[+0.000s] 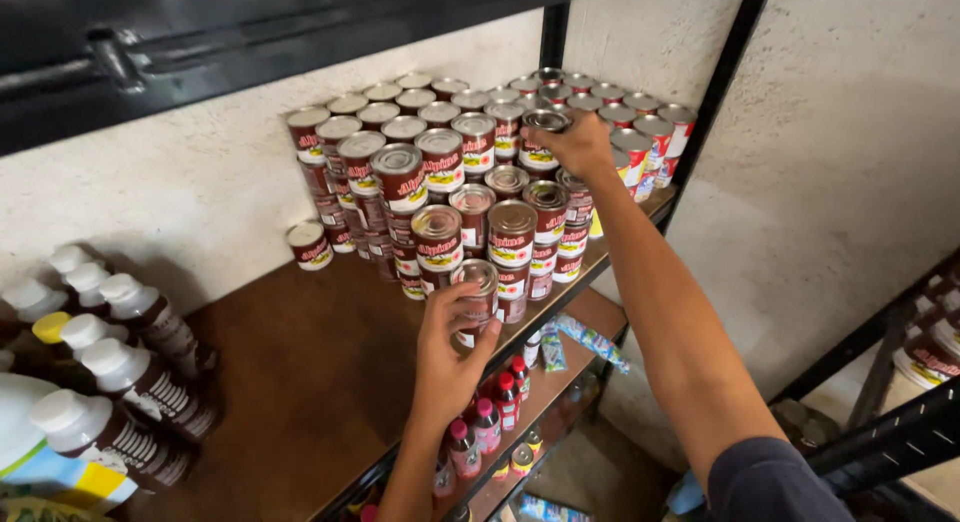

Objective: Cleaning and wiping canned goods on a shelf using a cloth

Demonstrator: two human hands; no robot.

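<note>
Brown wooden shelf [300,372] carries a stepped stack of tin cans [440,162] with red-and-white labels, and both my hands are at it. My left hand [445,357] has its grip curled round one can [478,300] at the front foot of the stack, fingers wrapped on the label and thumb on the near side, the can just above the shelf edge and touching its neighbours. My right hand [578,142] reaches to the top tier, fingers closed from above on the rim of another can [540,137] that sits on the cans below it.

To do this well, I judge that each can should sit square on the lids beneath, rim seated on rim, before I loosen my hold; a tilted one could bring down the column. The front can is close to the edge, so it wants pushing inward. Dark bottles with white caps [120,382] stand well apart at the left, and small red-capped bottles [495,412] fill the shelf below.
</note>
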